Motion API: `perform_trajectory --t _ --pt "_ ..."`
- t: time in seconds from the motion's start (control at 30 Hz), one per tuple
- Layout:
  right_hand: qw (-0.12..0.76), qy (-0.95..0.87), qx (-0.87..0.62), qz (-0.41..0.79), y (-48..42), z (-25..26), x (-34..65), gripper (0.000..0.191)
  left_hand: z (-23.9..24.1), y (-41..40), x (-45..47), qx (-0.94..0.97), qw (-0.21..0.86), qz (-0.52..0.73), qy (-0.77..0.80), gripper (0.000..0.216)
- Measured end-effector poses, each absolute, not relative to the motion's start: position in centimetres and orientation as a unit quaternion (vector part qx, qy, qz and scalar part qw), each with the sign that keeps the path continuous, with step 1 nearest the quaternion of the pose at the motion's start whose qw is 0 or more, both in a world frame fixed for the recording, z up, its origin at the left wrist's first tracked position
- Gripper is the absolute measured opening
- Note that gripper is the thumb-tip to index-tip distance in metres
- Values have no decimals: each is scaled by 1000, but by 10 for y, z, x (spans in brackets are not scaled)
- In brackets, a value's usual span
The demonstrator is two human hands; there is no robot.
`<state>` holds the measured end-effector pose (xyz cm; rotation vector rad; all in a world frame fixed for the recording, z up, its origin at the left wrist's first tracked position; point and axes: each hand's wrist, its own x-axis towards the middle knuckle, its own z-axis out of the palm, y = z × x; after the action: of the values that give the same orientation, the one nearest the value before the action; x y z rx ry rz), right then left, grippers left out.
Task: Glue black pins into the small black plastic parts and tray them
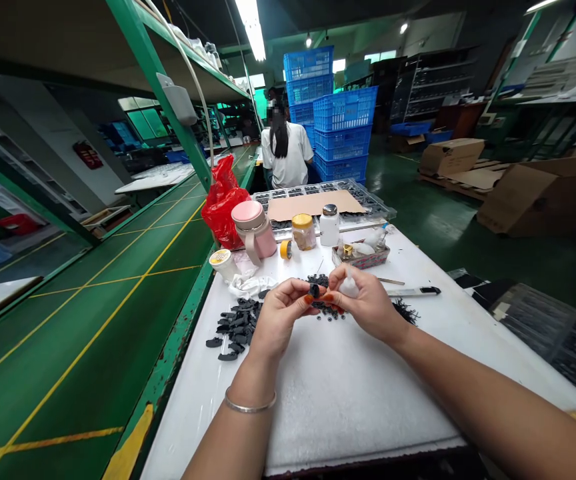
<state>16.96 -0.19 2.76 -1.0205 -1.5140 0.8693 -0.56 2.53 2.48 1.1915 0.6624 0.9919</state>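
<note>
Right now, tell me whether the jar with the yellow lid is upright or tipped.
Upright: the jar stands with its yellow lid uppermost, its body directly below.

A: Nail finish, left hand (282,312) and right hand (371,303)?
B: Orange-red on the visible nails (309,299).
A: Item worn?
B: One bangle (251,409) around the left forearm (235,437): thin, round, silver-coloured. Right forearm (448,370): bare.

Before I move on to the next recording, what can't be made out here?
Head view: black part, its full shape, hidden by the left hand.
Head view: white bottle-like item, its lower part, hidden by the right hand.
Head view: small black rings, fine detail too small.
Head view: clear tray, middle contents, covered by the cardboard sheet.
</note>
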Motion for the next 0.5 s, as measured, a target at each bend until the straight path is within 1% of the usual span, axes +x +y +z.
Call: perform_trajectory --t 0.13,0.27,0.3,0.4,0.5 --pt "549 -603 -454 360 -1 34 182 32 25 26 -7 516 674 433 304 26" --pt "514 -648 -492 271 -3 45 193 43 24 27 -6 529 660 425 322 25" --pt "500 -662 -502 243 -4 49 195 44 23 27 -5 534 657 422 324 24" --pt "460 -695 -523 181 -8 58 202 37 22 26 -3 548 650 410 330 24" --pt "468 -685 -519 206 -13 67 208 29 22 26 -2 564 639 398 339 25"
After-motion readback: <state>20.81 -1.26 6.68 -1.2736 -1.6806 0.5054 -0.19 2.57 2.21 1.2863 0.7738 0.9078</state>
